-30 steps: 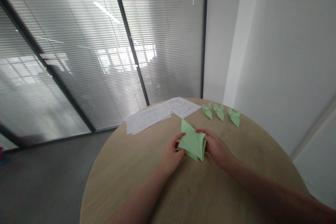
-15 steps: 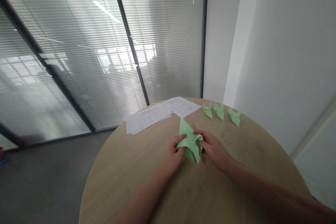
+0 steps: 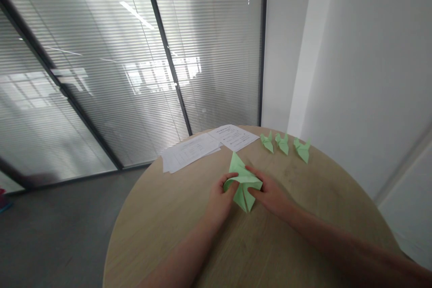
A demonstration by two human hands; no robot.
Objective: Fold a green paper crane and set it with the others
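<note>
Between my hands, over the middle of the table, is a partly folded piece of light green origami paper (image 3: 242, 179). One point of it sticks up away from me, and two narrow flaps split apart toward me. My left hand (image 3: 222, 193) pinches its left side, with the thumb on the near face and the fingers partly hidden behind the paper. My right hand (image 3: 268, 190) grips the right corner between thumb and fingers. Farther back on the right stand three finished-looking green origami figures (image 3: 282, 143) with pointed tips, set in a row.
Printed white sheets (image 3: 195, 148) lie overlapping at the far left of the round wooden table (image 3: 151, 225). Behind the table rises a glass partition with blinds (image 3: 222, 76). A white wall (image 3: 367, 76) stands on the right.
The paper's middle layer has spread wider and flatter across. My right thumb has come out to the near side of the right corner. The two lower flaps have shifted slightly left.
</note>
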